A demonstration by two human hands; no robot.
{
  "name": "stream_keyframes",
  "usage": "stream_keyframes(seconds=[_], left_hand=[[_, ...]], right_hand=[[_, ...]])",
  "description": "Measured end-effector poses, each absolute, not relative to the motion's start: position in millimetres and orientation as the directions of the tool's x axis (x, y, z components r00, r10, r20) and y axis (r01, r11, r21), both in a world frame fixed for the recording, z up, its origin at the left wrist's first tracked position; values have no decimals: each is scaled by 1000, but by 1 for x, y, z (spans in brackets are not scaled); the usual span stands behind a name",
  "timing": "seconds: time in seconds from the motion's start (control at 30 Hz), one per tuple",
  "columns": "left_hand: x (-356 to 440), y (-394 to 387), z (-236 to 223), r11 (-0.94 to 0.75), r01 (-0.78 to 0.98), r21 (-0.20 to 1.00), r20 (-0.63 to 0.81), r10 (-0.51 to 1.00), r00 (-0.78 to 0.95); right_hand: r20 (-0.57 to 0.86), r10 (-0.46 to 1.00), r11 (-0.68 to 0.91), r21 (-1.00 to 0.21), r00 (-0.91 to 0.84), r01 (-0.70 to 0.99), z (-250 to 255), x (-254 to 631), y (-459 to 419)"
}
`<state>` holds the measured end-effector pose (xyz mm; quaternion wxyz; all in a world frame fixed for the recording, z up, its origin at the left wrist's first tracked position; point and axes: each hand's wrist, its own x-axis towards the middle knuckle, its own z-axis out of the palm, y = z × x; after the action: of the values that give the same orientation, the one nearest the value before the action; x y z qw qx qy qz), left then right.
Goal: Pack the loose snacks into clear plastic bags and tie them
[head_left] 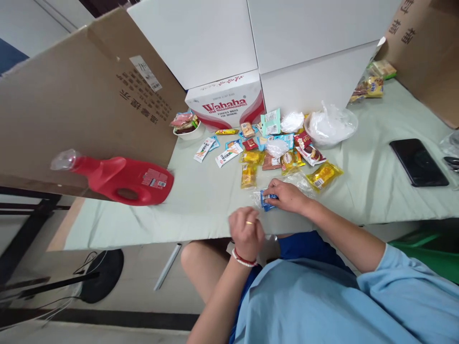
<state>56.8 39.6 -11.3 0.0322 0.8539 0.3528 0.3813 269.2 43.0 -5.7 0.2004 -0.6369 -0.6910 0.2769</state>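
Note:
My right hand (289,197) is at the table's near edge, its fingers closed on a small blue snack packet (267,201). Clear plastic wrap (299,182) lies crumpled just beyond that hand. Lower and to the left, my left hand (246,231) is raised in front of the edge, wearing a ring and a bracelet. Its fingers are curled together and slightly blurred; whatever they may hold is hidden. A yellow packet (248,176) and a larger yellow packet (324,176) lie on either side beyond my hands.
Several snack packets, including a white one (229,155), spread before the Wahaha box (229,102). A plastic-filled bowl (353,125) and a small bowl of snacks (193,133) flank them. A red jug (143,180) lies left; a phone (419,162) is right. Cardboard (89,105) walls the left side.

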Motion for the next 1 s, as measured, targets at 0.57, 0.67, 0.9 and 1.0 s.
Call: stream_keyframes(seconds=[0.57,0.67,0.9,1.0], left_hand=[[90,39,-32,-618,736,276,152,784,602],[95,39,-26,-629,751,202,179,778,603],[101,37,-16,-605,785,133,162,794,585],[103,35,-14,-594,792,141,132,804,579]], right_hand=[[93,995,23,-490,26,871,24,304,70],[4,1000,28,-346,-29,938,27,304,92],[-156,985,5,-368,-67,930,29,296,99],[-72,985,114,-401,-156,909,34,285,72]])
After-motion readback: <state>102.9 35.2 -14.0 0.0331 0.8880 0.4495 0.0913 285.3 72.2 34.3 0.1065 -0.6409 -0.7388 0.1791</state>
